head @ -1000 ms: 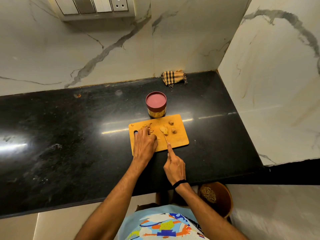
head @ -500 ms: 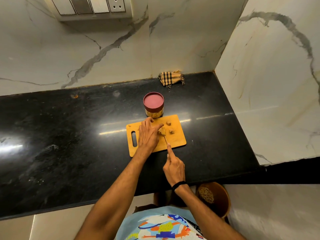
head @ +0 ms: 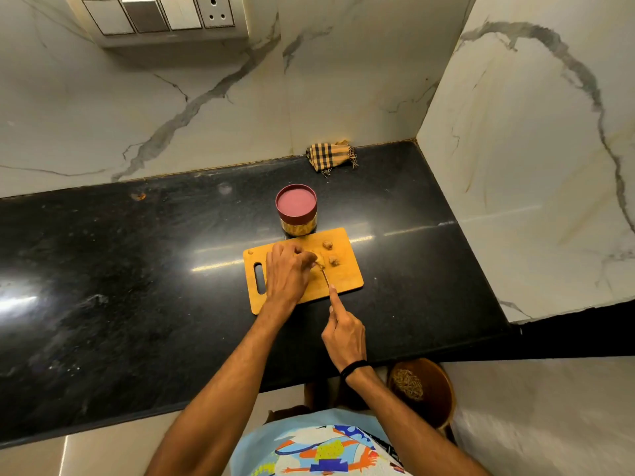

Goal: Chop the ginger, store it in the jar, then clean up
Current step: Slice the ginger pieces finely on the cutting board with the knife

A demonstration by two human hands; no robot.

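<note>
Wooden cutting board (head: 343, 286) carries the ginger (head: 320, 260), pinched by curled fingers (head: 306, 258) of the left hand (head: 287, 274); the right hand (head: 343, 334) grips the knife (head: 324, 275). With the blade just beside those fingertips, a slip could cut them.

domestic kitchen, looks like: polished black stone countertop (head: 137, 269) in a corner, marble-look wall slabs (head: 103, 115) behind and to the right, switch plate (head: 161, 13) with socket up on the wall. wooden chopping board (head: 347, 281) with ginger (head: 332, 260) on it, lidded jar (head: 296, 209) just behind the board, crumpled checked cloth (head: 330, 156) at the back wall
</note>
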